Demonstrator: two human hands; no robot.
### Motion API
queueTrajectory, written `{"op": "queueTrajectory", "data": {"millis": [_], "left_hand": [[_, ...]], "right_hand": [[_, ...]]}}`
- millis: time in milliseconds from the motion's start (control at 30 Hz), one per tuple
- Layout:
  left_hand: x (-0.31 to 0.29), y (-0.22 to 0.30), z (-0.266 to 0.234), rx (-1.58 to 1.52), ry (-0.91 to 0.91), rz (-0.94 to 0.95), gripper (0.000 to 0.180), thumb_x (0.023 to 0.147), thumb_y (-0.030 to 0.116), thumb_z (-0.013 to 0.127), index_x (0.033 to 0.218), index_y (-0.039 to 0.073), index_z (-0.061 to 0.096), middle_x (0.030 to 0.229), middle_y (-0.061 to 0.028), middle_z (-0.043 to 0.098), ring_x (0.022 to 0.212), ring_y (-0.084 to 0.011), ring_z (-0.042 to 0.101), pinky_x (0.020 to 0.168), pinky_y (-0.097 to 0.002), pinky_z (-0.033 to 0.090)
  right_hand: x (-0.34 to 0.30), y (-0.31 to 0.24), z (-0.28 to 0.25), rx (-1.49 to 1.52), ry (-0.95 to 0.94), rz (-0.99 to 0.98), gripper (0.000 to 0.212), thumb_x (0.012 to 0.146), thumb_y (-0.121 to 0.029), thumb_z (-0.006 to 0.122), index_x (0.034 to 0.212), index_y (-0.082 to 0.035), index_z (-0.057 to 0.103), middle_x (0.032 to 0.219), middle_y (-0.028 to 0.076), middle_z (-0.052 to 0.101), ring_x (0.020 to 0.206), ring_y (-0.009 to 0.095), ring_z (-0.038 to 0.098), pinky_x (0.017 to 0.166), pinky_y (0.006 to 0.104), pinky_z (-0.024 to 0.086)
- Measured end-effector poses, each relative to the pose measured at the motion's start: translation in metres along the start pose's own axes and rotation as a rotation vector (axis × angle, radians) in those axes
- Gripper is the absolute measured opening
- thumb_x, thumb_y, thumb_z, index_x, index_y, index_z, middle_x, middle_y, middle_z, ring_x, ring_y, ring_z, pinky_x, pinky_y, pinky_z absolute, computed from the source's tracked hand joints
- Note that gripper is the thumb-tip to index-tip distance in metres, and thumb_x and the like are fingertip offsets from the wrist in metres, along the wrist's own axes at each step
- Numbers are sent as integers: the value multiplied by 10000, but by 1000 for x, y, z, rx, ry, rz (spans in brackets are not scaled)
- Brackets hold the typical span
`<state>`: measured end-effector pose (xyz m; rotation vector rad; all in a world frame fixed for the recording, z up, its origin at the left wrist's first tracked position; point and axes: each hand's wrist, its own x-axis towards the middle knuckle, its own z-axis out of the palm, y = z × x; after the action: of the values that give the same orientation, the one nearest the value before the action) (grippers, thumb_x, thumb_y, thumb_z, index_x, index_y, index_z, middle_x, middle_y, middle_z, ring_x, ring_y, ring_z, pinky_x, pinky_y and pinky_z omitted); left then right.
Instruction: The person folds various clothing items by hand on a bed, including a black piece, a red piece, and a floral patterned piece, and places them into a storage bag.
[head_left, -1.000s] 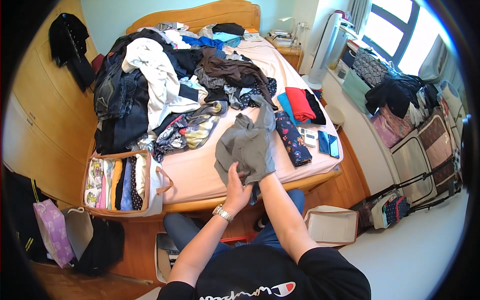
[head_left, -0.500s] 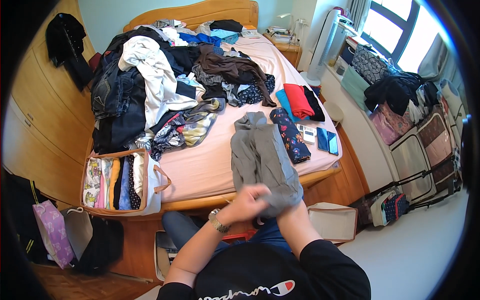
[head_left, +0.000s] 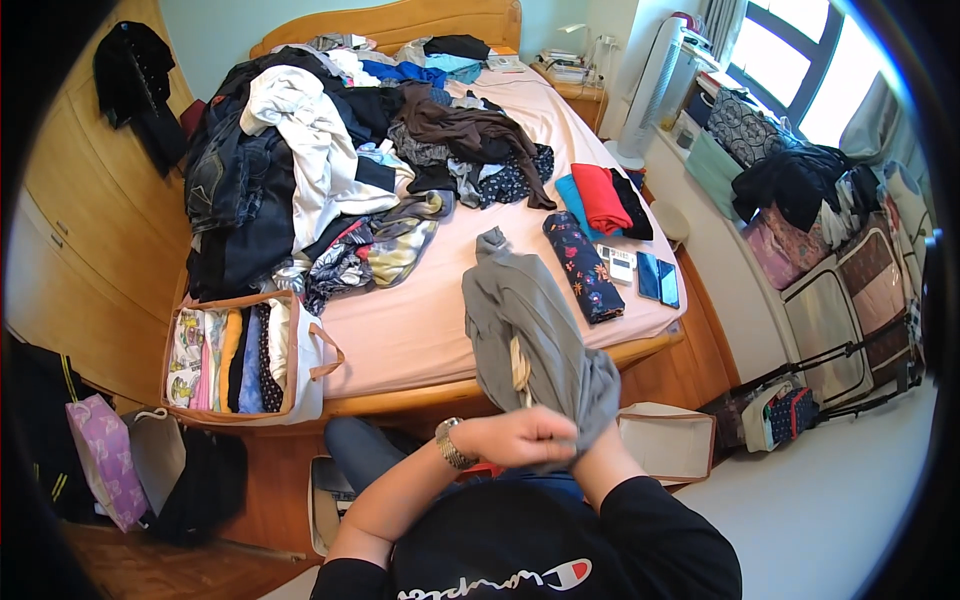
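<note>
A long, creased grey garment (head_left: 530, 310) stretches from the bed's foot end toward me, its near end gathered over my right forearm. A strip of cream cloth (head_left: 520, 362) shows in its folds. My left hand (head_left: 530, 438), with a metal-banded watch (head_left: 452, 443) at the wrist, is closed on the garment's near edge. The end of my right arm (head_left: 605, 468) goes into the bunched cloth, so my right hand and its fingers are hidden. Just right of the garment lies a folded dark floral cloth (head_left: 583, 268).
A heap of clothes (head_left: 300, 170) covers the bed's left side. A storage box (head_left: 305, 385) of folded clothes stands at the near left corner; another white box (head_left: 665, 445) is on the floor at right. Folded red cloth (head_left: 598, 200), white remotes (head_left: 618, 264) and phones (head_left: 656, 279) lie at right.
My left hand has moved right and down to the garment's near edge. The garment's near end has shifted, and cream cloth now shows in its folds.
</note>
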<state>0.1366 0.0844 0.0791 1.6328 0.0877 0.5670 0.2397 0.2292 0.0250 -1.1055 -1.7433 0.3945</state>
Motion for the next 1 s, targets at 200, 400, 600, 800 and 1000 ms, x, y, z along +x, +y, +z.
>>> {"op": "queueTrajectory", "data": {"millis": [200,400,600,800,1000], "left_hand": [[-20,16,-5,-77,-61,-198,259,1039,155,555,855,-23,521,725,-32,416,732,-93,397,656,-293,393],[-37,0,-88,643,832,-409,211,999,197,587,943,8,659,774,-171,656,709,-230,636,695,-367,506],[-112,-30,-197,1308,1078,-571,301,992,305,548,891,53,677,822,-236,681,802,-431,662,717,-517,517],[-173,-14,-218,1265,1404,-572,351,1014,317,533,861,21,642,825,-273,649,807,-458,640,698,-525,485],[-182,8,-249,902,1638,-389,433,1064,330,477,815,-16,554,737,-228,591,655,-369,536,665,-435,447]], "right_hand": [[-2,5,3,-80,-47,-21,145,851,-198,622,946,-88,634,912,71,621,892,277,611,816,419,476],[-27,5,52,-22,-208,-56,160,845,-197,632,960,-86,636,924,78,620,922,276,617,829,419,484],[-63,-79,9,3,-325,-450,350,863,-128,628,1207,-67,654,1210,144,653,1111,322,615,993,396,490],[1,-54,-122,-274,-633,-672,455,932,-95,571,1387,-116,563,1406,142,564,1290,300,537,1125,336,399],[4,260,-295,617,143,926,311,905,-110,605,1201,-29,652,1124,160,699,1007,313,678,936,439,543]]}}
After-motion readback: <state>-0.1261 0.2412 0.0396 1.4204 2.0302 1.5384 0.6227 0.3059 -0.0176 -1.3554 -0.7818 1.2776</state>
